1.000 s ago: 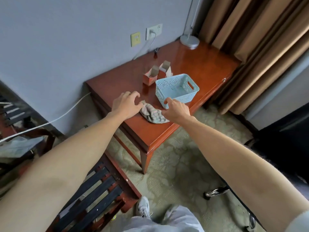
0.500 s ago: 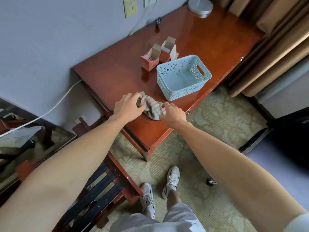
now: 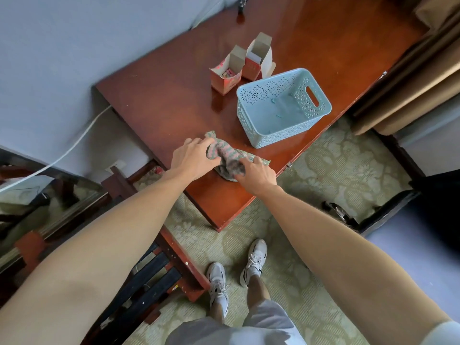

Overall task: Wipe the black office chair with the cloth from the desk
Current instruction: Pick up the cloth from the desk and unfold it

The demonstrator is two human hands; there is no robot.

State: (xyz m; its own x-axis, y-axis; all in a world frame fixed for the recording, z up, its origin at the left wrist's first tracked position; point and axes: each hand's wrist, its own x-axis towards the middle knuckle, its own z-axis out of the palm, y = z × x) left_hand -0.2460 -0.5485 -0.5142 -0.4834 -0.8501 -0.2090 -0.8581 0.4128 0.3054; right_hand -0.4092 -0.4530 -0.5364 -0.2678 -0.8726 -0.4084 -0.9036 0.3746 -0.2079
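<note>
A crumpled pink, green and grey cloth (image 3: pixel 225 156) lies on the near part of the red-brown desk (image 3: pixel 174 100). My left hand (image 3: pixel 193 158) grips its left end, fingers curled into the fabric. My right hand (image 3: pixel 257 174) holds its near right part, with the cloth bunched up between both hands. The black office chair (image 3: pixel 438 195) shows only as a dark shape at the right edge, with a caster (image 3: pixel 336 211) on the carpet.
A light blue perforated basket (image 3: pixel 281 107) stands on the desk just beyond the cloth. Two small open cardboard boxes (image 3: pixel 239 67) sit behind it. A dark slatted wooden rack (image 3: pixel 149 277) is at my lower left. Brown curtains (image 3: pixel 423 58) hang at the right.
The view has dropped closer over the desk. Both hands have closed in on the cloth and gathered it into a bunch between them.
</note>
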